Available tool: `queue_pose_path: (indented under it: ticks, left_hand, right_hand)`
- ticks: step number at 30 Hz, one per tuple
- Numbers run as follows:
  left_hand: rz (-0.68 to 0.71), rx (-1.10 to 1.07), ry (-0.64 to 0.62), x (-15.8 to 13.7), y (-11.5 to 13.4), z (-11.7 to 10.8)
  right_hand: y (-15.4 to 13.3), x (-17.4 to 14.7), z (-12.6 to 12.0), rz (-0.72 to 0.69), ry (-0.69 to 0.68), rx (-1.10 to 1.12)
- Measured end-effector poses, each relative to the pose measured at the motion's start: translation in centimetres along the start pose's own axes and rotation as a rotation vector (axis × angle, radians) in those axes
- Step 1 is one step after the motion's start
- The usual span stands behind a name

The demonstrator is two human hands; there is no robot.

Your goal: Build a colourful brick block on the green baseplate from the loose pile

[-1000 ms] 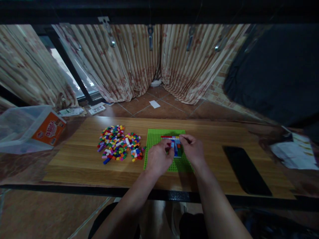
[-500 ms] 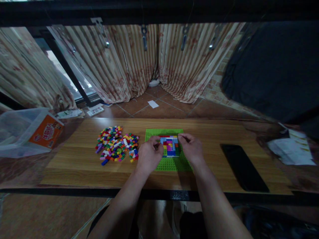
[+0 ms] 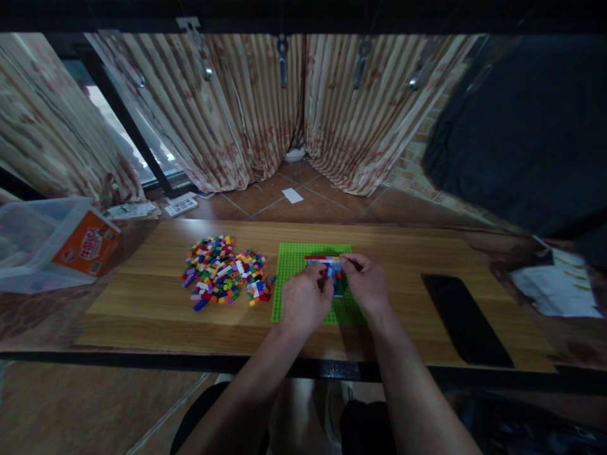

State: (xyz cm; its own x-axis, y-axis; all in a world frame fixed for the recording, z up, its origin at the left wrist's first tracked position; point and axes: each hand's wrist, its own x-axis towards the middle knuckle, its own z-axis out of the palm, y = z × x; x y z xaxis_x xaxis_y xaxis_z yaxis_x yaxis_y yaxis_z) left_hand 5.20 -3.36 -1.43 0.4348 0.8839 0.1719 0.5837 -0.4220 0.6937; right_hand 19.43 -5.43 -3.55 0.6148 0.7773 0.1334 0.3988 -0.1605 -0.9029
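Observation:
A studded green baseplate [image 3: 289, 256] lies on the table under a block of joined toy building bricks [image 3: 338, 285], mostly blue, light blue and red. Along its far side runs a thin row of bricks [image 3: 318, 258], red on the left and yellow toward the right. My left hand [image 3: 308, 294] is over the left and middle of the block, thumb and fingers pinched together; what lies between them is hidden. With its fingertips closed at the far right corner of the block, my right hand [image 3: 365, 281] grips the bricks there.
A heap of loose coloured bricks [image 3: 220, 272] lies left of the baseplate. On the right is a black phone [image 3: 467, 319] on the wooden table [image 3: 156, 316]. A clear plastic bin [image 3: 42, 246] with an orange label stands beyond the table's left end.
My left hand has moved right, from the block's left edge to over its middle, baring the baseplate's left side. My right hand stays at the far right corner. The view has shifted slightly.

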Motion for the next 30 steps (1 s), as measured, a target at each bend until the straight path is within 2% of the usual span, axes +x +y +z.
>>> queue_pose_path:
  ticks: [21,30]
  left_hand:
    - [0.018,-0.057,-0.04,-0.12,-0.04,-0.27]
    - [0.085,0.088,-0.027,-0.51,-0.01,-0.08]
  right_hand:
    - [-0.13,-0.03,-0.05,-0.001,0.0,-0.026]
    - [0.08,-0.01,-0.1,0.011,-0.001,-0.029]
